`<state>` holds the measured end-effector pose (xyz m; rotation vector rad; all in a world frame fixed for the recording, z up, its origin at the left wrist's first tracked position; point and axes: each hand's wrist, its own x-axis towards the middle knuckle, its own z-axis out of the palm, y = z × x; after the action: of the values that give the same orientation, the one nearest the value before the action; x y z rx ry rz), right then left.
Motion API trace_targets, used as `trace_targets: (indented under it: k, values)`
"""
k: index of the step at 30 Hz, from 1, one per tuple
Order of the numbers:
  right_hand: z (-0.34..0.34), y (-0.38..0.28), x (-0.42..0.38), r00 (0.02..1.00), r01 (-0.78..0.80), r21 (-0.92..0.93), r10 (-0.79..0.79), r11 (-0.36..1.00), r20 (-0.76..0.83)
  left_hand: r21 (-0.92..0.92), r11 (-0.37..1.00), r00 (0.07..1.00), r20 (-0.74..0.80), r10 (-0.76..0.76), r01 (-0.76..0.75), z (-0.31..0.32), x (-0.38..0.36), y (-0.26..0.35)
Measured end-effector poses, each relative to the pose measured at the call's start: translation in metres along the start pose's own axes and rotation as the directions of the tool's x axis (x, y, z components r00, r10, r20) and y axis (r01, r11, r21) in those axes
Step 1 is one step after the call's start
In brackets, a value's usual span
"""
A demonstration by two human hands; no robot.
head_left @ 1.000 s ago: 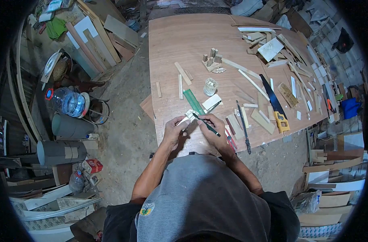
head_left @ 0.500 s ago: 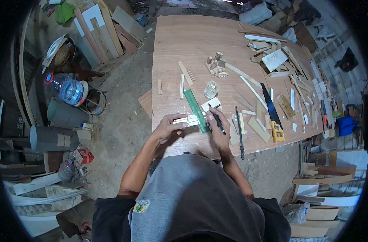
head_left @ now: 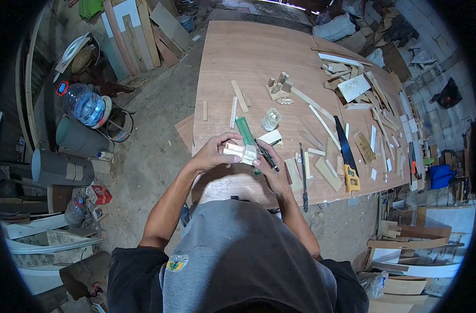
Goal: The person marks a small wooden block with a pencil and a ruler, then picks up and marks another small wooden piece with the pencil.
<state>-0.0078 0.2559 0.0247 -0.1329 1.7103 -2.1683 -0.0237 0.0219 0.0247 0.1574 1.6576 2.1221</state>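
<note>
My left hand (head_left: 213,153) is closed round the left end of a small bundle of pale wood strips (head_left: 242,152) over the table's near edge. At the bundle's right end is my right hand (head_left: 270,166), its fingers closed on a black pen (head_left: 267,155) and touching the wood. A green ruler (head_left: 244,130) lies on the table beyond the bundle and is partly hidden by it. Just beyond my right hand are a small white block (head_left: 270,137) and a clear jar (head_left: 272,119).
The wooden table (head_left: 248,47) also bears a handsaw (head_left: 347,151), a thin dark rod (head_left: 304,180), a small wooden assembly (head_left: 280,88), loose strips and a scrap pile (head_left: 354,88). A large water bottle (head_left: 85,103) stands at the left.
The wood strips have come up off the table and tilted in my hands. The ruler no longer lies across them. My right hand has moved slightly nearer and left. The view has shifted a little.
</note>
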Motion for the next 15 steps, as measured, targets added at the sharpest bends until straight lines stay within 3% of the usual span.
trace_targets:
  k: [3, 7, 10, 12, 13, 15]
  values:
    - [-0.002, 0.011, 0.007, 0.998, 0.060, 0.003, -0.060, 0.998, 0.024, -0.022, 0.993, 0.993, 0.003, 0.117, -0.117, 0.000, 0.006, -0.012]
    - [-0.001, 0.013, 0.009, 0.999, 0.034, -0.070, -0.035, 0.997, -0.006, -0.117, 0.992, 0.998, -0.048, 0.051, -0.056, 0.005, 0.002, -0.013]
    - [0.009, 0.005, 0.009, 0.997, 0.059, -0.058, -0.061, 0.997, -0.037, -0.265, 0.953, 0.982, -0.159, 0.107, -0.146, 0.016, 0.001, -0.017]
    - [0.018, -0.005, 0.006, 0.990, 0.090, -0.159, -0.106, 0.983, -0.091, -0.463, 0.859, 0.944, -0.324, 0.068, -0.221, 0.028, 0.001, -0.017]
    - [0.022, -0.005, 0.007, 0.990, 0.092, -0.159, -0.107, 0.983, -0.088, -0.461, 0.859, 0.943, -0.326, 0.070, -0.223, 0.032, 0.002, -0.019]
    - [0.030, -0.004, 0.009, 0.974, 0.147, -0.108, -0.163, 0.983, -0.157, -0.681, 0.700, 0.933, -0.355, -0.061, -0.214, 0.037, 0.003, -0.027]
